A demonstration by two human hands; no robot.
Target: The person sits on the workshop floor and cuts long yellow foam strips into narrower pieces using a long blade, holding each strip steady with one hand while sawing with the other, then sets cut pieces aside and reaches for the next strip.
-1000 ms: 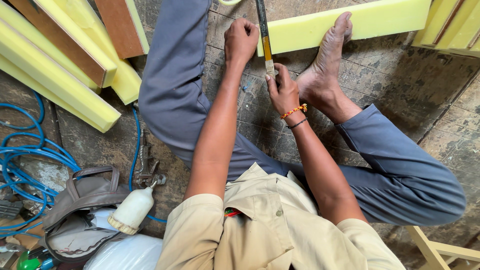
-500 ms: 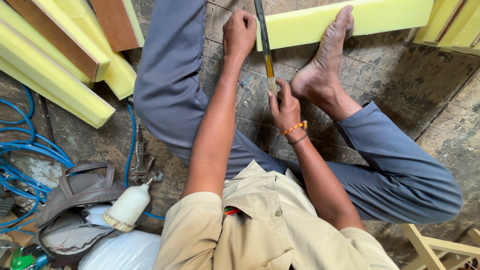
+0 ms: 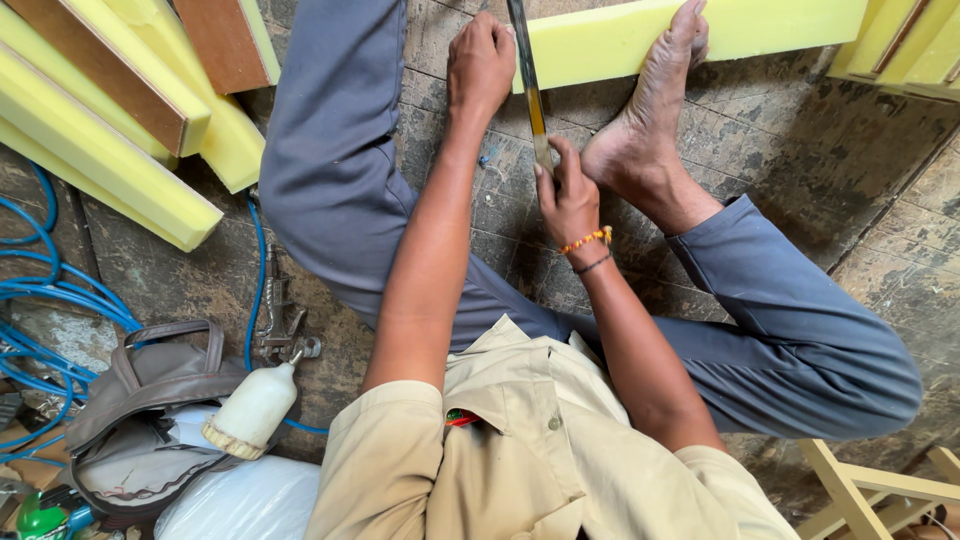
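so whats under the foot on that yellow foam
The bare foot presses its toes on the yellow foam; its heel is on the stone floor. The foam under the toes is hidden. The long blade crosses the foam's left end.

I sit on a worn, dark-stained stone floor [image 3: 830, 160] with cracked joints. Yellow foam slabs backed with brown board [image 3: 110, 110] lie stacked at my left, blue hose [image 3: 60, 300] coils beside them, and a pale wooden frame [image 3: 870, 490] stands at my right
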